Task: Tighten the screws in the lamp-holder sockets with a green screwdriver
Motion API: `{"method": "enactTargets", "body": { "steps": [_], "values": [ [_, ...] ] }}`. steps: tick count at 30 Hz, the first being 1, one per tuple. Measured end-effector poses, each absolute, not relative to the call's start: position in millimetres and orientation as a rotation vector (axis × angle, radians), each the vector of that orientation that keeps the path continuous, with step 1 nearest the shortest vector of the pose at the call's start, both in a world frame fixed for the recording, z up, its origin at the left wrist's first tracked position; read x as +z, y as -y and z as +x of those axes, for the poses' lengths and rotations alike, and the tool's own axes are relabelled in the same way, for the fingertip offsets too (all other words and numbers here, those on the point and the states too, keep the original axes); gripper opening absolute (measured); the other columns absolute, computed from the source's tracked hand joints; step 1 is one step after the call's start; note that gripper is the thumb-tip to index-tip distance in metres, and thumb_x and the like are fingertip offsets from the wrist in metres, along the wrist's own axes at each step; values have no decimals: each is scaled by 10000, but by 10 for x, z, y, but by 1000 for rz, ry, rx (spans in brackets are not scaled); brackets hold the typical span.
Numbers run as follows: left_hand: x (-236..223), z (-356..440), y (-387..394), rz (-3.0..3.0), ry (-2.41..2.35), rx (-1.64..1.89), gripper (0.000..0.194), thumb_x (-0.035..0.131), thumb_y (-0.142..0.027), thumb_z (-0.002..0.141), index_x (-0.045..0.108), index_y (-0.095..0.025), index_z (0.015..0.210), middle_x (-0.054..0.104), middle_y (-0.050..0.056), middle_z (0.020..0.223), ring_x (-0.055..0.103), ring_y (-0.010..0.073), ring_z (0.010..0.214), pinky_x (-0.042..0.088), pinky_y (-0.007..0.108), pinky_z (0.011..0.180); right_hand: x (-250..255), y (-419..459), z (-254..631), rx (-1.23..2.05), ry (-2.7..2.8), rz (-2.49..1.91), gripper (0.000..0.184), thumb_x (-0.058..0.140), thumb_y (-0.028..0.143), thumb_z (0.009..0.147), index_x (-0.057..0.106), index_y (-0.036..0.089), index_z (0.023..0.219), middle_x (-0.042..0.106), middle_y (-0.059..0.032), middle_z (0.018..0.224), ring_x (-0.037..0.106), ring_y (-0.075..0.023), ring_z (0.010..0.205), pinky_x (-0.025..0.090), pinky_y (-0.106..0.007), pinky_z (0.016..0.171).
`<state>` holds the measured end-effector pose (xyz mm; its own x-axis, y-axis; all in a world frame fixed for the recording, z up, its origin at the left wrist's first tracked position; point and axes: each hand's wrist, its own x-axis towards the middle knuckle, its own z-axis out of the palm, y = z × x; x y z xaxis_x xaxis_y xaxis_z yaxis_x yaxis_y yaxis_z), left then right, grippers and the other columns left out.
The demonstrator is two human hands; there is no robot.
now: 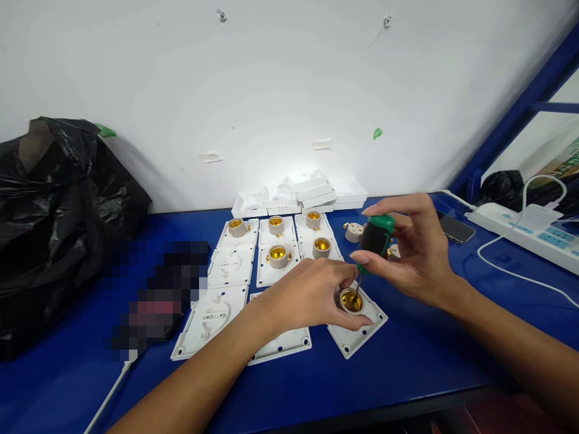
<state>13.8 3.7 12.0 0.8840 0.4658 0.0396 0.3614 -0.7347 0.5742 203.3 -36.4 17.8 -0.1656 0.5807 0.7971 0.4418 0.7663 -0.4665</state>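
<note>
**Both hands in close, working low and centre**

Left hand (312, 295) reaches in palm down, fingers curled around something small (thumb tucked on the near side). Right hand (416, 253) sits just above and beside it, wrist bent, fingertips pinched tight, forearm angling off right.

No readable text, brand or number anywhere. Green-and-white print on panel (567, 161) at 3 o'clock edge, possibly lettering, too blurred. Pixelated patch (156, 295) at 9 o'clock, illegible.
</note>
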Motion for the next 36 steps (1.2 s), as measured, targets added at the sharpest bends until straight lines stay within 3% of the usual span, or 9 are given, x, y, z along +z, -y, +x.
{"method": "enactTargets", "body": {
  "steps": [4,10,15,20,25,32,36],
  "values": [
    [123,139,-39,2471,-600,245,481,727,-636,795,514,-207,762,542,-46,713,467,118,618,278,288,554,213,391,2035,181,1854,-786,434,688,228,913,552,308,1317,647,13,847,638,-157,671,505,-316,541],
    [117,147,-45,2450,-576,226,484,769,-564,782,454,-206,696,536,-52,688,444,110,597,249,288,545,185,346,2045,84,1753,-929,464,809,265,830,555,287,1218,595,49,747,652,-160,657,527,-312,558],
    [108,145,-41,2446,-591,253,492,785,-545,765,430,-212,693,497,-65,653,417,108,581,249,289,541,143,307,2044,-85,1698,-942,481,856,336,779,574,289,1167,600,22,865,652,-158,682,550,-325,580],
    [104,141,-35,2437,-592,258,486,774,-560,772,441,-213,703,496,-62,655,423,110,586,254,290,537,175,330,2035,45,1738,-937,492,842,327,799,539,289,1185,525,75,684,569,-136,572,474,-289,492],
    [95,144,-40,2470,-568,273,503,747,-595,791,431,-214,703,491,-62,650,415,114,597,255,294,549,213,352,2041,96,1768,-867,298,678,266,927,558,292,1199,570,36,761,599,-140,621,488,-303,524],
    [97,146,-37,2465,-603,255,520,754,-611,779,425,-216,703,478,-62,646,398,117,590,248,293,542,207,340,2036,2,1700,-918,332,781,234,841,606,293,1117,529,65,640,545,-137,550,430,-288,459],
    [94,148,-39,2466,-584,275,516,753,-592,788,418,-213,687,492,-57,654,409,119,600,256,289,551,231,354,2054,-27,1792,-885,278,677,264,923,632,292,1196,658,12,842,588,-131,628,503,-296,537]
  ]
}}
